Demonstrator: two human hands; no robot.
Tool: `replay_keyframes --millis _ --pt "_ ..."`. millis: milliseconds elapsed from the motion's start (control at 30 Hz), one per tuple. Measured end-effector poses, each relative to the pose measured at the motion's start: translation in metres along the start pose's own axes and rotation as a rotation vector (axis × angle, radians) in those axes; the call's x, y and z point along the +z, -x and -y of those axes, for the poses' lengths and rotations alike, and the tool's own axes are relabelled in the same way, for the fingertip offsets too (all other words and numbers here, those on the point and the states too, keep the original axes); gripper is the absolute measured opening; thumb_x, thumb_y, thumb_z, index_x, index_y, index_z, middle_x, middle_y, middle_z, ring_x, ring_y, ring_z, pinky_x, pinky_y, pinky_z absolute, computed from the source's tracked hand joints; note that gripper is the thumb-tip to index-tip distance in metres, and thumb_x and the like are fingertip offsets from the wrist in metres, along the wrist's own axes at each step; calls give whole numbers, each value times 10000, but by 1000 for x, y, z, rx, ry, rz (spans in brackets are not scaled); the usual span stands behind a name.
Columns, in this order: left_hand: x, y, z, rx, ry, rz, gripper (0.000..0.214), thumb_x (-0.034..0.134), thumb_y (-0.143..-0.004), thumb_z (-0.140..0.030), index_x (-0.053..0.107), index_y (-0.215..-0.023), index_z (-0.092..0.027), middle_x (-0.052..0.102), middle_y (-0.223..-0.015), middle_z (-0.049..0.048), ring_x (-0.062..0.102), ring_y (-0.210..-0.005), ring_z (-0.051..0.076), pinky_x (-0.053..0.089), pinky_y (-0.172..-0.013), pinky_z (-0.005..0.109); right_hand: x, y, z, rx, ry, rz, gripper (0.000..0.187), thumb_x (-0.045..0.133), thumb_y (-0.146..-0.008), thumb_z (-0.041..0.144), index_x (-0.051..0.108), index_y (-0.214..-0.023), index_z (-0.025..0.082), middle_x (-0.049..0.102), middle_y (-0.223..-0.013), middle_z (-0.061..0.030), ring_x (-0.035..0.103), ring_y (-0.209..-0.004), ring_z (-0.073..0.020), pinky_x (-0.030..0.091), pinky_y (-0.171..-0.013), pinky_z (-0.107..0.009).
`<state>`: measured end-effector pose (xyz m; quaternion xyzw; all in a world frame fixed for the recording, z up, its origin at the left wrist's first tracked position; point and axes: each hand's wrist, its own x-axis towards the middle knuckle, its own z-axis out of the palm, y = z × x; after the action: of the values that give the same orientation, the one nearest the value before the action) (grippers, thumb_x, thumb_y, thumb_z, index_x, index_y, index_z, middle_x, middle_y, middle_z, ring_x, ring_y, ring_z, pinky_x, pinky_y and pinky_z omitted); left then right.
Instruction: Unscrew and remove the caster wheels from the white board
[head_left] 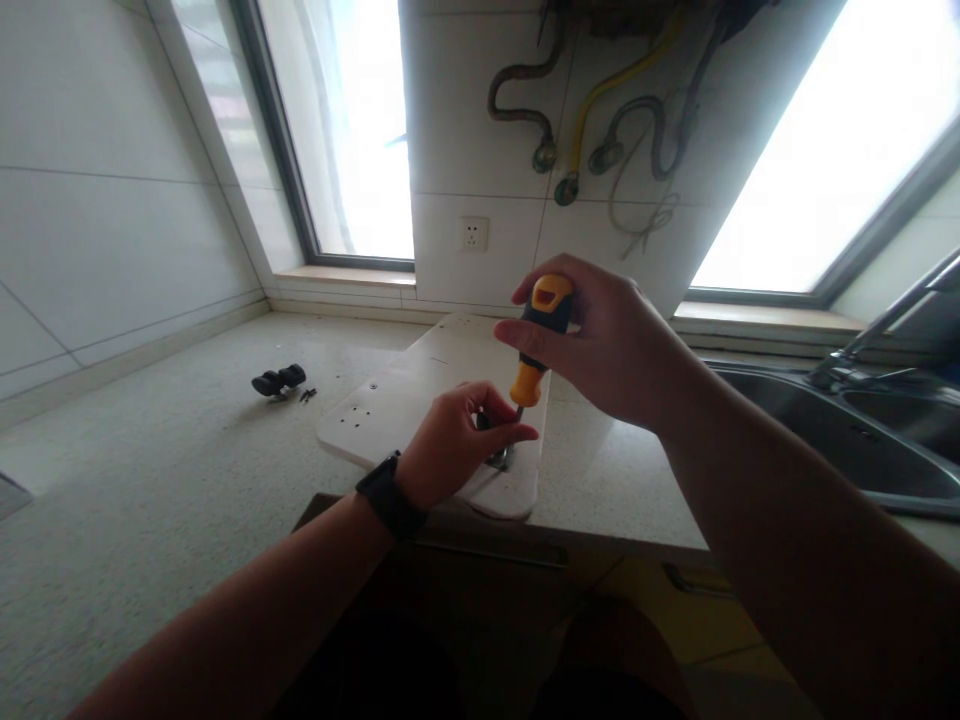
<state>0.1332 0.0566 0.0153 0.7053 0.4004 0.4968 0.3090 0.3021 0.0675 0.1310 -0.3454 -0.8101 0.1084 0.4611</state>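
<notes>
My right hand (600, 335) is wrapped round the handle of an orange and dark screwdriver (538, 340), held upright with its tip down. My left hand (457, 440), with a dark watch on the wrist, pinches a small metal and dark part (498, 455) at the screwdriver's tip. The part sits on the near corner of a white board (390, 400) with several small holes, which lies flat on the speckled countertop (150, 480).
A black caster wheel (279, 380) and some small screws (307, 395) lie on the countertop to the left. A steel sink (840, 440) with a tap is at the right. A wall socket (472, 234) and hoses are behind the board.
</notes>
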Motion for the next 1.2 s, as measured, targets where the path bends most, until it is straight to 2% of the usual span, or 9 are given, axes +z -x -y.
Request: replay_keyframes --millis 133,233,467,633,800,900,967,1067,1200 --pt "1 0 1 9 -14 -18 308 889 -778 -382 652 -773 -186 694 -796 0 600 -733 142 460 -690 300 -2 -1 2 81 -148 29 490 895 -685 373 611 -1051 213 637 -868 7 627 -734 -171 534 -614 -336" --pt "2 0 3 13 -22 -36 315 895 -772 -379 644 -770 -189 692 -797 -4 608 -746 146 466 -713 308 -4 -2 4 120 -213 57 516 902 -660 328 617 -1071 203 677 -900 -5 683 -785 -196 589 -684 -365" --pt "5 1 6 28 -30 -51 338 893 -773 -412 635 -777 -193 674 -795 -2 606 -743 153 466 -718 316 -10 -1 3 62 -225 144 431 813 -780 276 663 -1176 194 747 -1066 -60 727 -979 -245 621 -886 -438" --pt "6 1 5 49 -52 -54 338 897 -771 -413 645 -781 -189 687 -805 3 618 -762 158 472 -735 316 -9 1 2 33 -224 164 426 782 -821 265 654 -1223 205 739 -1128 -63 717 -1011 -228 620 -882 -404" --pt "-4 -3 1 94 -65 77 272 857 -824 -400 747 -959 -191 755 -979 55 678 -926 205 520 -879 371 -5 3 4 32 -144 90 414 855 -767 389 688 -1111 230 686 -978 -17 690 -807 -187 587 -642 -328" --pt "-13 -6 -1 132 2 179 200 783 -902 -343 790 -1042 -201 769 -1084 78 698 -1018 213 533 -953 385 -7 3 5 75 -142 67 494 910 -691 378 716 -1123 238 683 -940 -10 686 -738 -179 584 -595 -321" --pt "-18 -7 -1 152 54 237 182 746 -932 -294 800 -1079 -202 770 -1133 86 705 -1060 207 540 -982 375 -9 3 5 109 -165 59 549 916 -670 343 721 -1172 233 703 -986 -28 706 -752 -190 608 -614 -333" --pt "-21 -8 2 156 122 304 193 718 -948 -241 799 -1118 -198 768 -1170 88 713 -1086 198 553 -998 364 -13 3 5 124 -223 102 614 860 -713 277 669 -1292 212 721 -1089 -61 737 -833 -211 646 -704 -362" --pt "-18 -9 7 86 184 275 129 747 -921 -235 813 -1016 -177 787 -1090 81 741 -993 186 583 -945 344 -12 3 3 72 -316 241 576 740 -782 172 600 -1340 216 713 -1208 -64 731 -1022 -215 630 -885 -375"
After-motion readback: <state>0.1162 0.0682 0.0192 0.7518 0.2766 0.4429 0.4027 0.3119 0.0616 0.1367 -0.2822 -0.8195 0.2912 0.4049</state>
